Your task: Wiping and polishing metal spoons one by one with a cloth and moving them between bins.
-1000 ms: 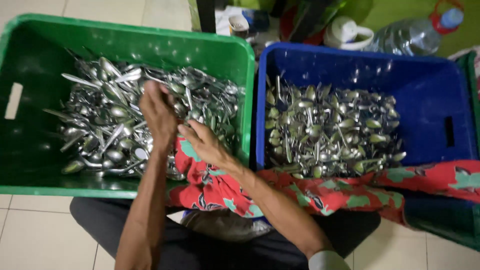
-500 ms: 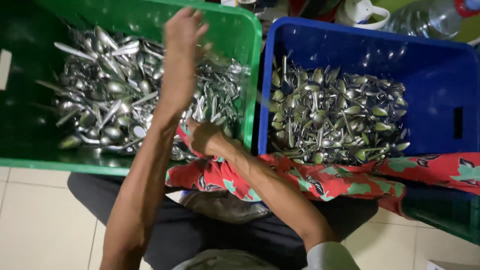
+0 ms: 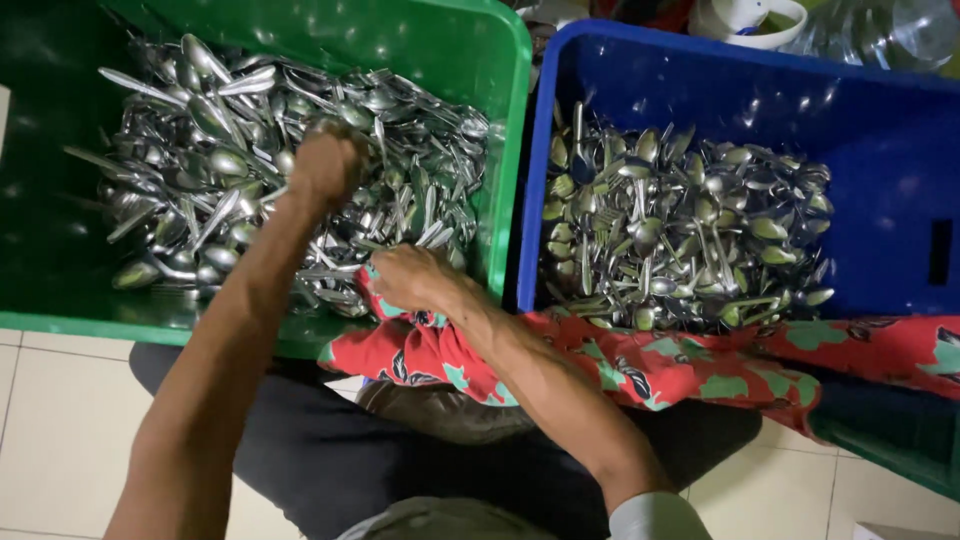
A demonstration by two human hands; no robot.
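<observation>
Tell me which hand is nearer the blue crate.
Right. The right hand grips the red patterned cloth at the green crate's near right corner, close beside the blue crate. The left hand is farther left, down in the green crate's cutlery.

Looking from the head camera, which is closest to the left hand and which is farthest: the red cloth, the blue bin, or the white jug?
From the left hand:
1. Red cloth, just below and to the right, under the right hand.
2. Blue bin, farther right, past the green bin's wall.
3. White jug, far at the top right, behind the blue bin.

No packages, labels, signs or screens visible
</observation>
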